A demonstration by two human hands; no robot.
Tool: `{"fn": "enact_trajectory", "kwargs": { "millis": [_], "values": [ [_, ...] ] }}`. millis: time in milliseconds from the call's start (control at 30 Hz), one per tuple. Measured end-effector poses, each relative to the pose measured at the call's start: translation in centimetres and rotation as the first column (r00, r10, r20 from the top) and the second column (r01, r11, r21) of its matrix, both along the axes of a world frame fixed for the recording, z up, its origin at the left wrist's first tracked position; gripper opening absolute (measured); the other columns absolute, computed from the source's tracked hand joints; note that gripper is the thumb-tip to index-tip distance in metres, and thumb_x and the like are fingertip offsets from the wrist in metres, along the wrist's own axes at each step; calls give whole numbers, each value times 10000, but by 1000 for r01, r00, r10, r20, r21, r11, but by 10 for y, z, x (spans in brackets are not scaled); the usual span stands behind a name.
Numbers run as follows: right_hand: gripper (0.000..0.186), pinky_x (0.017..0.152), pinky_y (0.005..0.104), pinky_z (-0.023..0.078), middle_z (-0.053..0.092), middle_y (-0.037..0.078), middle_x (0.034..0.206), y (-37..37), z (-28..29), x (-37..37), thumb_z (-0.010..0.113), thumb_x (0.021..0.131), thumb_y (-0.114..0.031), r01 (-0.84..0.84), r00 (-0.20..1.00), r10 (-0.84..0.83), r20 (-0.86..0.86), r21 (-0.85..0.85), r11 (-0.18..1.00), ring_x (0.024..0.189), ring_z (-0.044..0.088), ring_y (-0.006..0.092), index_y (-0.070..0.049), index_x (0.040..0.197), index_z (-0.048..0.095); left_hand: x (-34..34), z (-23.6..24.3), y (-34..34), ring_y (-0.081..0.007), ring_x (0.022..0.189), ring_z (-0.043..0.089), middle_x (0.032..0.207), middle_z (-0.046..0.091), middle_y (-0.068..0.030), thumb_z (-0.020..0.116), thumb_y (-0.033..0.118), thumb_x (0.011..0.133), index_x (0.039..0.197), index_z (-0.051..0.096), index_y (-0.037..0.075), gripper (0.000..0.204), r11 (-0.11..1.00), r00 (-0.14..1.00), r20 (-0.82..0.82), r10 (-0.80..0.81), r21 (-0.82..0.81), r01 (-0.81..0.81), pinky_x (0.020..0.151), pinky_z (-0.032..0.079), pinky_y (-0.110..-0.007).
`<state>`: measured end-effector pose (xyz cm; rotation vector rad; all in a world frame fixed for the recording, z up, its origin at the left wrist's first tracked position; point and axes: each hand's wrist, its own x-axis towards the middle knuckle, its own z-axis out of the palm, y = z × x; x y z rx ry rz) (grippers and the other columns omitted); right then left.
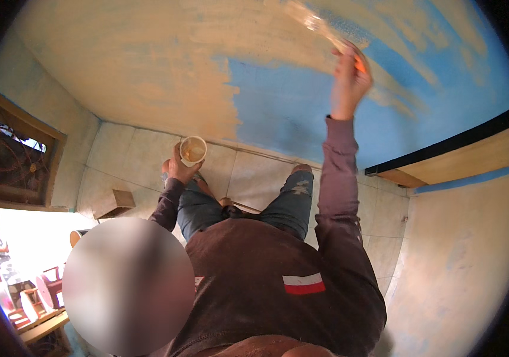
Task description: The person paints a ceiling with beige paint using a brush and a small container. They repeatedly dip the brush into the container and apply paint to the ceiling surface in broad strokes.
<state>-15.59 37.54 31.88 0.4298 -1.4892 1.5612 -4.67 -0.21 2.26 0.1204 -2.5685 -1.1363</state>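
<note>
My right hand (351,80) is raised at the wall and closed on a paintbrush (317,24) with an orange handle, slightly blurred, its head at the painted surface. The wall shows tan paint (147,71) in streaks and patches over light blue (284,107). Lower and to the left, my left hand (180,166) grips a pale cup (201,146) by its side; some light tan liquid shows inside. My legs in torn jeans (284,202) are below, over the tiled floor (248,172).
A box-like object (112,203) sits on the floor at left, below a grilled wooden window (11,154). A bright opening with chairs (49,285) lies lower left. A dark ledge (445,137) and pale wall (456,250) are at right. A blurred round patch hides the lower-left centre.
</note>
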Motion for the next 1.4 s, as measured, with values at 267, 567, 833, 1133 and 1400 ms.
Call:
{"fn": "enact_trajectory", "kwargs": {
  "millis": [267, 567, 833, 1133, 1400],
  "values": [
    [238, 735, 231, 522, 755, 77, 886, -67, -6, -40, 656, 1000, -193, 1, 1000, -2, 7, 75, 997, 825, 678, 92, 11, 1110, 714, 28, -43, -22, -371, 1162, 644, 1242, 651, -218, 900, 321, 698, 1363, 428, 46, 860, 1000, 1000, 8, -6, 9, 6, 950, 531, -447],
    [267, 689, 262, 510, 752, 114, 873, 52, -4, 11, 664, 1001, -217, 424, 899, -432, 75, 95, 901, 793, 678, 120, 29, 1093, 713, 48, -37, -2, -349, 1151, 650, 1212, 657, -206, 897, 299, 701, 1343, 450, 37, 825, 1000, 998, 68, -3, 29, 1, 934, 539, -435],
    [234, 695, 230, 512, 750, 93, 876, -3, -11, 22, 664, 1000, -175, 186, 982, -187, 17, 39, 982, 789, 660, 78, 19, 1123, 711, 44, -43, -2, -382, 1162, 639, 1233, 642, -222, 894, 329, 695, 1386, 403, 21, 902, 997, 993, 101, -53, 58, 47, 942, 540, -455],
    [237, 630, 226, 517, 743, 58, 822, -98, -1, -46, 704, 960, -202, 5, 999, -12, 53, 133, 991, 715, 655, 69, 18, 1041, 742, 43, -41, -8, -395, 1184, 628, 1264, 635, -238, 902, 373, 692, 1396, 404, 32, 927, 1000, 991, 133, -13, 18, 10, 955, 528, -469],
    [245, 610, 212, 456, 759, 81, 841, -12, 1, -30, 686, 991, -221, 207, 969, -221, 113, 122, 971, 704, 615, 49, 12, 1050, 734, 46, -46, -9, -375, 1179, 631, 1264, 631, -224, 911, 357, 667, 1404, 404, 8, 960, 1000, 993, 115, -16, 26, 13, 970, 525, -452]
  ]
}}
